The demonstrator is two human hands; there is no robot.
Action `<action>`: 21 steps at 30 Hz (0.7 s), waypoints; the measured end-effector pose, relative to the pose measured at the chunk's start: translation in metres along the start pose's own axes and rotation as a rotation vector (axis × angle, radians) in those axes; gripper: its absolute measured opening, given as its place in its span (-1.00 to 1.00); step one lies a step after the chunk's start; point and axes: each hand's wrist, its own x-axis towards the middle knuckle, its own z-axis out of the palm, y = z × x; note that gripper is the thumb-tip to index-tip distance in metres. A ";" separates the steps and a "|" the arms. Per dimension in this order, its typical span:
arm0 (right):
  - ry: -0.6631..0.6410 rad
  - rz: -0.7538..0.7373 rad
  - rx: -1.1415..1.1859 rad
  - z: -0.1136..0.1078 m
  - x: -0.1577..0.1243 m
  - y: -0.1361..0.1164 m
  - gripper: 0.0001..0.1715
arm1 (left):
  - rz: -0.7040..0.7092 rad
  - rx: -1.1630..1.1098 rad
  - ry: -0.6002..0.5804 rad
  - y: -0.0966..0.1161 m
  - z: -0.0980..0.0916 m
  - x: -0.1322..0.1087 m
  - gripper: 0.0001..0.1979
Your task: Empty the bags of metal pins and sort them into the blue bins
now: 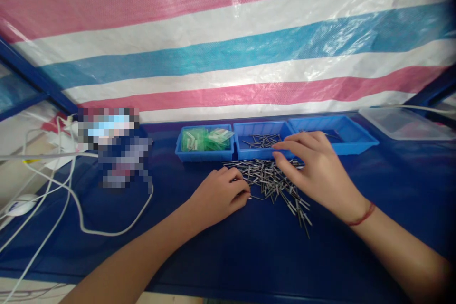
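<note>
A loose pile of thin metal pins (272, 178) lies on the dark blue table in front of three blue bins. My left hand (223, 194) rests at the pile's left edge, fingers curled, with a pin's end showing beside the fingertips; what it grips is too small to make out. Over the right part of the pile and the front edge of the middle bin (261, 153) is my right hand (313, 168), its thumb and fingers apart and nothing visible between them. More pins lie inside the middle bin. A few are in the right bin (352, 145), partly hidden by that hand.
The left bin (205, 156) holds green packets. A clear plastic lid (402, 123) lies at the back right. White cables (80, 213), a white mouse-like object (22, 204) and a blurred-out item are at the left. A striped sheet (228, 57) hangs behind the table (249, 256).
</note>
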 end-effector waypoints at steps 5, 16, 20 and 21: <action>-0.082 -0.061 0.135 0.008 -0.005 -0.015 -0.83 | -0.030 0.030 -0.030 0.004 -0.002 0.001 -0.80; -0.279 -0.047 0.410 0.007 -0.006 -0.030 -0.85 | -0.145 -0.127 0.206 0.000 0.005 0.002 -0.77; -0.305 0.002 0.494 0.009 -0.008 -0.036 -0.85 | -0.201 -0.354 0.296 0.001 0.004 0.002 -0.77; -0.298 0.029 0.517 0.009 -0.008 -0.037 -0.84 | -0.214 -0.390 0.302 0.002 0.004 0.002 -0.77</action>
